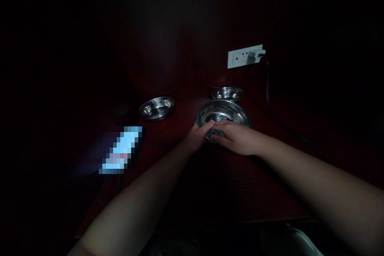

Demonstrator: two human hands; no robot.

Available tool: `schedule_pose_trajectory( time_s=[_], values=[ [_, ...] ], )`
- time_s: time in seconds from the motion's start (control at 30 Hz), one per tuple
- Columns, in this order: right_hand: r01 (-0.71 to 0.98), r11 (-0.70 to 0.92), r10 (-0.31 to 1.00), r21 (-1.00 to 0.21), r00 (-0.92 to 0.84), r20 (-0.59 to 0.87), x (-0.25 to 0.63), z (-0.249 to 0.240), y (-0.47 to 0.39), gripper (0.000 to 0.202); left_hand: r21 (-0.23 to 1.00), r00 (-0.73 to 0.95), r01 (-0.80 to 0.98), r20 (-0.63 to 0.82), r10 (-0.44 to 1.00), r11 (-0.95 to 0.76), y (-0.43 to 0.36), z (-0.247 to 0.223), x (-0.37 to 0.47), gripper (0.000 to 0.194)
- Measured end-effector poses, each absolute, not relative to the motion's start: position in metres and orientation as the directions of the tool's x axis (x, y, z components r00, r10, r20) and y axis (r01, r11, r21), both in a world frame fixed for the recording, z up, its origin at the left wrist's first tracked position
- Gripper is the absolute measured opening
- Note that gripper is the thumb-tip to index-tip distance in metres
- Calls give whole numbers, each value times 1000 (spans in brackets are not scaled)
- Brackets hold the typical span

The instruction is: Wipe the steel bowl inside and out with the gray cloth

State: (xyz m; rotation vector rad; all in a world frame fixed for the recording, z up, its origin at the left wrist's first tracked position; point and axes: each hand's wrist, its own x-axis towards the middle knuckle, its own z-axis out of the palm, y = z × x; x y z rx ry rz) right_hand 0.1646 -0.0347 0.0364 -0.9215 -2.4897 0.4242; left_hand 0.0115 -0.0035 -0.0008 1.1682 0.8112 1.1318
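Note:
A shiny metal bowl [232,114] is tilted toward me above the dark red table. My left hand [198,135] grips its near left rim, thumb over the edge and the other fingers hidden beneath. Inside the bowl, my right hand [237,138] presses down with its fingers over a dark grey cloth-like piece [218,132]; most of that piece is covered, and its exact kind is unclear. Just behind stands another shallow metal bowl [228,94]. To the left, metal bowls [157,108] that look stacked rest on the table.
A lit, blurred-out screen [123,150] lies at the left of the dark red table [177,160]. On the back wall is a white socket [244,57] with a plug, its black cable [268,88] running down to the right. A pale curved object [301,240] shows below the front edge.

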Motion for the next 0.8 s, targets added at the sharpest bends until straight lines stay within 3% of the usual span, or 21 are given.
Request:
schedule_pose_trajectory(
  time_s=[0.8],
  values=[
    [547, 726, 678, -417, -672, 297, 165, 37, -35, 32, 964, 255, -262, 31, 966, 38, -6, 2, 13, 34]
  ],
)
